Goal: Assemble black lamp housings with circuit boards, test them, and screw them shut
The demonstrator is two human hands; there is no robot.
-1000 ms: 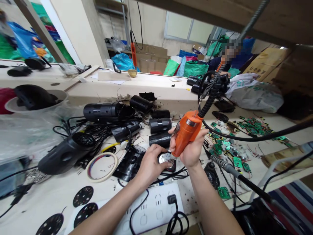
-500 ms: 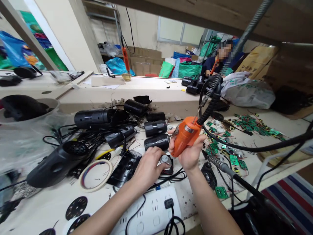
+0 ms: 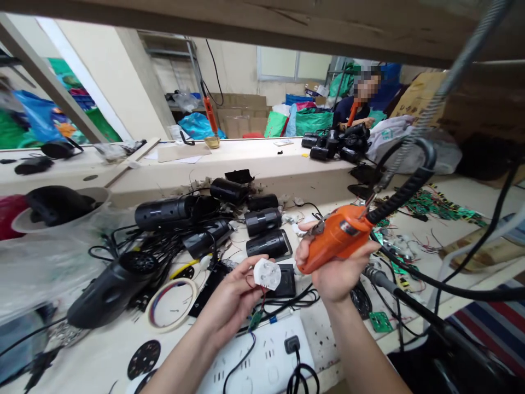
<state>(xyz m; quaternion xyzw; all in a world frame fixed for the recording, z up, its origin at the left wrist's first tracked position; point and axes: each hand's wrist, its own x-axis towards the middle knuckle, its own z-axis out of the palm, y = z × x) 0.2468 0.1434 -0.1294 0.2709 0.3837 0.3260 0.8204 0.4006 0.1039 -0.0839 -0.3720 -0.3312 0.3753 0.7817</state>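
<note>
My left hand (image 3: 233, 293) pinches a small white plastic piece with rounded lobes (image 3: 267, 274) between thumb and fingers. Thin dark red wires run from it down to a small green circuit board (image 3: 256, 319) below the palm. My right hand (image 3: 334, 276) is wrapped round an orange electric screwdriver (image 3: 336, 236), its cord end up to the right and hung on a coil spring (image 3: 414, 128). Its tip is hidden. Just behind the white piece lies a black rectangular housing (image 3: 287, 283). Black cylindrical housings (image 3: 266, 244) lie beyond both hands.
A white power strip (image 3: 262, 355) with a black plug lies at the front. To the left are a tape roll (image 3: 153, 317), a black dryer-like body (image 3: 110, 290) and tangled cables. Green circuit boards (image 3: 443, 207) are spread at right. Across the bench, a person (image 3: 348, 112) sits.
My left hand has lifted and turned the small part, so its white face now shows instead of a round grey end. My right hand has shifted slightly right with the screwdriver, now tilted flatter.
</note>
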